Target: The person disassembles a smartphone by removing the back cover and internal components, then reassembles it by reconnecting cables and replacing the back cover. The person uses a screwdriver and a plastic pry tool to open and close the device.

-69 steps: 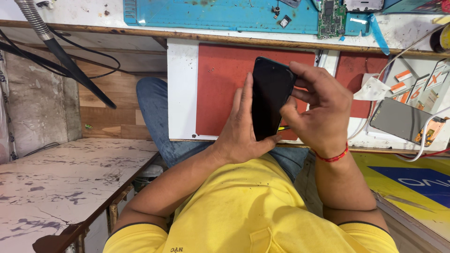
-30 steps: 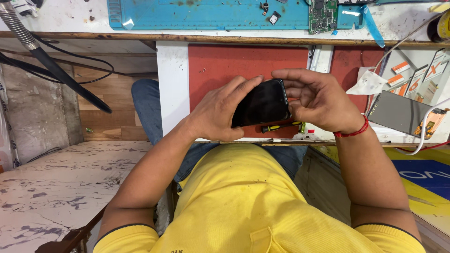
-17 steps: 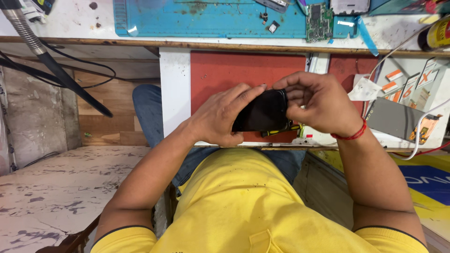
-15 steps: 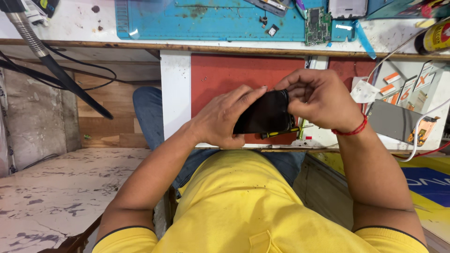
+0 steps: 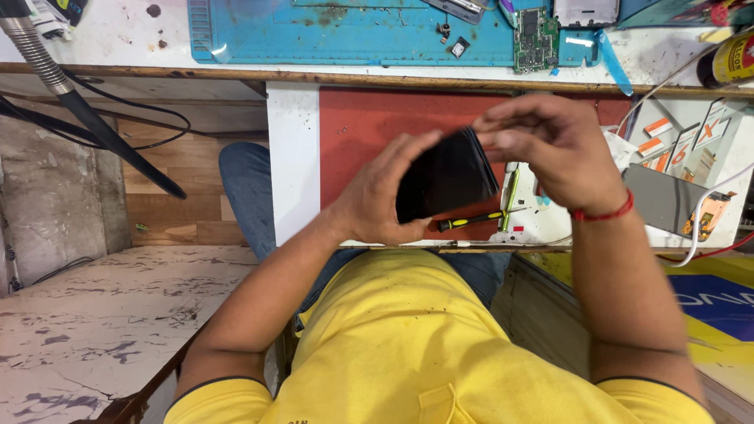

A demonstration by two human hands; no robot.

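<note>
Black smartphone [image 5: 446,176]: flat, thin rectangular slab with rounded corners, glossy dark face without visible marks, tilted with its upper right corner highest. Held in the air above the red mat [image 5: 369,133], in front of the chest, between both hands.

Left hand [image 5: 385,196]: cupped under the lower left of the phone, fingers [image 5: 408,153] wrapped along its long edge, thumb beneath. Right hand [image 5: 554,145]: fingers curled narrow over the upper right corner, tips touching the edge; red thread band [image 5: 601,213] around the wrist.

Red mat: matte, slightly scuffed sheet, lying on a white pull-out surface [image 5: 292,157] below the bench edge. Screwdriver [image 5: 471,221]: slim, black handle with yellow band, lying just below the phone on the white tray. Grey flat rectangular part [image 5: 664,200] to the right, with a white cable [image 5: 711,212] curving past it.

Upper surface [image 5: 118,39]: white, stained, carrying a blue ribbed work mat [image 5: 345,35] with worn patches, a green circuit board [image 5: 536,39] and small dark parts. Corrugated metal hose [image 5: 35,51] at far left. Yellow knit shirt [image 5: 440,345] filling the lower foreground; blue denim [image 5: 243,188] at the knee.
</note>
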